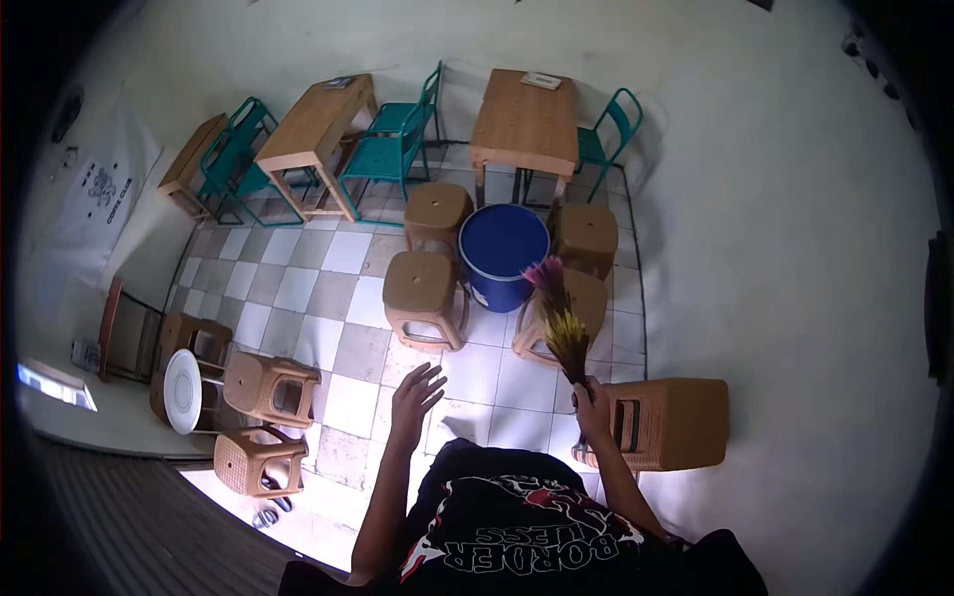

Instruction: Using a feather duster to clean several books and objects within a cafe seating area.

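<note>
My right hand point(592, 408) is closed around the stems of a bunch of dried flowers point(566, 335), pink at the top and yellow lower down. The bunch points up and away from me, in front of a brown plastic stool point(587, 298). My left hand point(417, 395) is raised over the tiled floor with its fingers apart, holding nothing. Beyond both hands stands a blue drum point(505, 242) with a flat blue lid, and brown plastic stools surround it, among them one at its near left point(421, 283).
A stack of brown stools point(671, 425) is beside my right hand. Wooden tables point(525, 115) and teal metal chairs point(380, 156) line the far wall. At left are a round white table point(182, 391), more stools point(272, 387) and footwear point(266, 518) on the floor.
</note>
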`<move>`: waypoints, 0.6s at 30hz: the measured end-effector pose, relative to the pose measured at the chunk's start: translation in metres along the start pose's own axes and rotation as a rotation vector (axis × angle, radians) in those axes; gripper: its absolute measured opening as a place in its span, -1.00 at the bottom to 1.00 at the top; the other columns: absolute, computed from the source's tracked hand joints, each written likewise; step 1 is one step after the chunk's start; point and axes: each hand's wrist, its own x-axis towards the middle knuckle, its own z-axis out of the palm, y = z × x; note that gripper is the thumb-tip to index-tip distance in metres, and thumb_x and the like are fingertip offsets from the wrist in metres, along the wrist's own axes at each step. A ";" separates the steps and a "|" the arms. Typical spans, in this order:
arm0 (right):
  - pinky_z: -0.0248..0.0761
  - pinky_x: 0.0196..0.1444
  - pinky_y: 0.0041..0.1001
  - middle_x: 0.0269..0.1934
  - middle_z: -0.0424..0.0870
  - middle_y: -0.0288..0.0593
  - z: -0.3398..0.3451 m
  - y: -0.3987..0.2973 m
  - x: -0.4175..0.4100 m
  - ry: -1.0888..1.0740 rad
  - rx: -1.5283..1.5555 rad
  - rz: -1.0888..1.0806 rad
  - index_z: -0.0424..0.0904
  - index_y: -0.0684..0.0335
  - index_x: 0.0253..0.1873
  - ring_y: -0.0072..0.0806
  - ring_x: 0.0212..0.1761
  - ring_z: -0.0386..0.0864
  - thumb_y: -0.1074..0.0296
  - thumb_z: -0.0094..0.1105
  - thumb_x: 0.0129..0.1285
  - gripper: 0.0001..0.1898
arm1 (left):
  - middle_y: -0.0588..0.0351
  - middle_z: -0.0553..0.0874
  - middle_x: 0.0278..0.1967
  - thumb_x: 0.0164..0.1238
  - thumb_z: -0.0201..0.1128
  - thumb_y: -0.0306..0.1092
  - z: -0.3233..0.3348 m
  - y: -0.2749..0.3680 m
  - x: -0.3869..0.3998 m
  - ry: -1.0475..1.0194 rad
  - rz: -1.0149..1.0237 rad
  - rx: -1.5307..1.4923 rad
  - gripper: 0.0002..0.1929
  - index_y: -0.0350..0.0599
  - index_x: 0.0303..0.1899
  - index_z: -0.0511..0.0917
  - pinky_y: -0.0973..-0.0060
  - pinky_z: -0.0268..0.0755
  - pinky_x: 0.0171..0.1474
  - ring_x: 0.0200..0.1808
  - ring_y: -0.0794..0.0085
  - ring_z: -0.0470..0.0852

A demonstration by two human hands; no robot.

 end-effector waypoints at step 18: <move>0.09 -0.52 -0.65 -0.57 0.35 -0.43 0.212 -0.033 0.083 -0.332 0.072 0.163 0.45 0.22 -0.24 -0.73 -0.58 0.24 0.40 0.00 0.39 -0.91 | -0.10 0.56 0.17 0.49 -0.03 -0.32 -0.186 0.068 -0.020 0.386 0.099 -0.115 -0.59 -0.26 0.28 0.31 0.36 0.47 0.16 0.13 0.19 0.62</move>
